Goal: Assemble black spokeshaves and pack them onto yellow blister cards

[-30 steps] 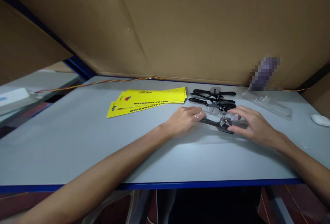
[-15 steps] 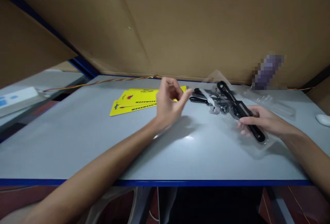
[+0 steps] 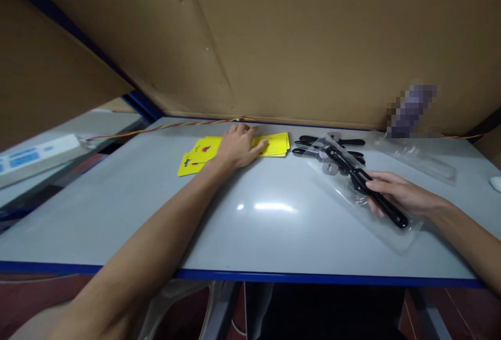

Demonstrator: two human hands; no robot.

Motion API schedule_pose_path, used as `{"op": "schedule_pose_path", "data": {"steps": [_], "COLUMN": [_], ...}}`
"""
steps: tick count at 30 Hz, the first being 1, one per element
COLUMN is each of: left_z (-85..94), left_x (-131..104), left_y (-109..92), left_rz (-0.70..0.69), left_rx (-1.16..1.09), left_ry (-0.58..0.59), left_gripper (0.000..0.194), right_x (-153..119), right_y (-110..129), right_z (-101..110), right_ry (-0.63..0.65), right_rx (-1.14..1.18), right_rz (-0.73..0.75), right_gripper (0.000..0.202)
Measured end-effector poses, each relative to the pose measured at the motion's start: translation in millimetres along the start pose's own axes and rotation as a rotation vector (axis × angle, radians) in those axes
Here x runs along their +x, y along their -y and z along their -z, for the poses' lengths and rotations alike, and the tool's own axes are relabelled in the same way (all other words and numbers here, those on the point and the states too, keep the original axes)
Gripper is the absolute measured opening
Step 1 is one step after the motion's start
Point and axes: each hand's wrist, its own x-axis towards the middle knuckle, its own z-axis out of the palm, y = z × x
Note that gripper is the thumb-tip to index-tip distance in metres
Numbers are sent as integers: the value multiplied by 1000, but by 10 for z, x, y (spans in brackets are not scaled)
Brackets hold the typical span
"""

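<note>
My left hand (image 3: 237,148) lies with its fingers spread on top of the yellow printed cards (image 3: 276,144), which are fanned out near the back of the table. My right hand (image 3: 395,191) grips a black-handled tool (image 3: 385,208) inside a clear plastic bag (image 3: 348,196), thumb on top. The bagged tool slants from upper left to lower right above the tabletop. Just behind it, several other black tools (image 3: 309,139) lie in a loose pile to the right of the cards, partly covered by the bag.
Flat clear plastic packaging (image 3: 426,160) lies at the back right, beside a pixelated purple object (image 3: 413,110). A white object (image 3: 496,182) is at the right edge. A twisted cable (image 3: 180,123) runs along the back to a white power strip (image 3: 43,157).
My left hand has moved left from above the table, opened and come down on the yellow cards. My right hand keeps hold of the bagged tool, which has tilted slightly lower.
</note>
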Motion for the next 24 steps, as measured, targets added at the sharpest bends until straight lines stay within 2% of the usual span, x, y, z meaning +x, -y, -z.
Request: {"op": "schedule_pose_path", "data": {"steps": [3, 11, 17, 21, 24], "left_z": [-39, -26, -81, -46, 6], "left_x": [-4, -2, 8, 6, 19], "left_y": [-35, -10, 49, 45, 53], "left_rz": [-72, -86, -121, -136, -124], "left_rx": [-2, -134, -250, -269, -282], "left_ry": [73, -95, -30, -86, -97], "left_gripper": [62, 53, 49, 49, 48], "right_x": [0, 41, 40, -22, -103], "right_y": [-9, -16, -9, 48, 131], "right_z": [-19, -68, -140, -160, -109], "right_ry": [68, 55, -2, 55, 71], "right_rx": [14, 106, 59, -110, -389], "right_rz": [5, 18, 33, -33, -20], "right_gripper": [54, 41, 41, 45, 44]}}
